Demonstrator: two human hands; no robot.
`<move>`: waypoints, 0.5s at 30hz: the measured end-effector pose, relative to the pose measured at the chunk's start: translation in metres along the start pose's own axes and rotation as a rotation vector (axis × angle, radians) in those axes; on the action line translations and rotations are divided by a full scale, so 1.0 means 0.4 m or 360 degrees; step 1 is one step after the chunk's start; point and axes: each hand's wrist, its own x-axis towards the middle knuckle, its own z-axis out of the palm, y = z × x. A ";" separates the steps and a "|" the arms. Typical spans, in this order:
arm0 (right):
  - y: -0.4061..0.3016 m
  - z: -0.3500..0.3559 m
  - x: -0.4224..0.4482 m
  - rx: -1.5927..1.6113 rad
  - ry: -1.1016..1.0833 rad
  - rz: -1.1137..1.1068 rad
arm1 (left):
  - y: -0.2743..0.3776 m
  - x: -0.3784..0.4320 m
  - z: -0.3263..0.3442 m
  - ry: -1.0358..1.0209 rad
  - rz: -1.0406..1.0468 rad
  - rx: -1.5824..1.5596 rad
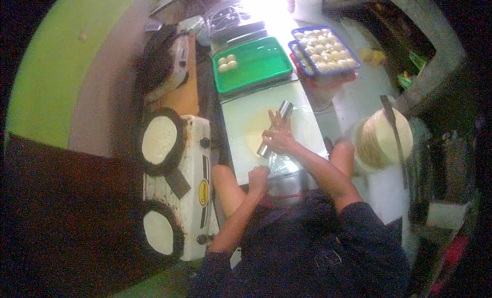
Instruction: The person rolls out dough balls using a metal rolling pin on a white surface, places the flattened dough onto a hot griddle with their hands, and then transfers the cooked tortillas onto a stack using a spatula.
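My right hand lies across a metal rolling pin, some fingers spread over it and others curled around it. Beneath the pin is a thin, pale yellow round of rolled dough, partly covered by my hand. It lies on a white board, where a shiny clear plastic sheet shows. My left hand is curled at the board's near edge, close to the plastic. Whether its fingers pinch the sheet is hidden.
A green tray beyond the board carries several dough balls. Blue-rimmed trays of dough balls stand right of it. On my left, a two-burner stove bears two pans with flatbreads. A flatbread stack with a dark flat blade is right.
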 end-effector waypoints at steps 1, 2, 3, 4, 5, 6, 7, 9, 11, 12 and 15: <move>0.021 0.008 0.002 0.0019 0.0035 0.0046 | 0.009 0.007 -0.006 -0.0015 0.0049 0.0032; 0.036 0.018 0.004 0.0119 0.0195 0.0027 | 0.019 0.008 -0.012 0.0024 0.0073 0.0004; 0.043 0.036 0.009 0.0218 0.0347 0.0001 | 0.022 0.002 -0.013 0.0058 0.0084 -0.0030; 0.032 0.045 0.015 0.0199 0.0315 0.0086 | 0.015 -0.001 -0.005 0.0088 0.0072 -0.0071; 0.031 0.049 0.018 0.0219 0.0332 0.0113 | 0.007 -0.007 0.002 0.0070 0.0094 -0.0048; 0.029 0.052 0.025 0.0273 0.0350 0.0023 | 0.004 -0.010 -0.002 0.0059 0.0058 -0.0038; 0.022 0.057 0.032 0.0328 0.0366 -0.0071 | -0.002 -0.016 -0.007 0.0050 0.0017 -0.0028; 0.002 0.070 0.049 0.0135 0.0370 0.0003 | -0.023 -0.031 -0.017 -0.0031 0.0011 -0.0114; -0.009 0.080 0.081 -0.0235 0.0617 -0.0134 | -0.052 -0.038 -0.021 -0.0233 -0.0077 -0.0215; 0.018 0.095 0.095 -0.0363 0.0638 -0.0214 | -0.017 -0.023 -0.062 -0.0468 -0.0159 -0.0146; 0.076 0.063 0.182 -0.0241 0.0855 -0.0320 | -0.010 0.025 -0.057 0.0257 0.0268 -0.0312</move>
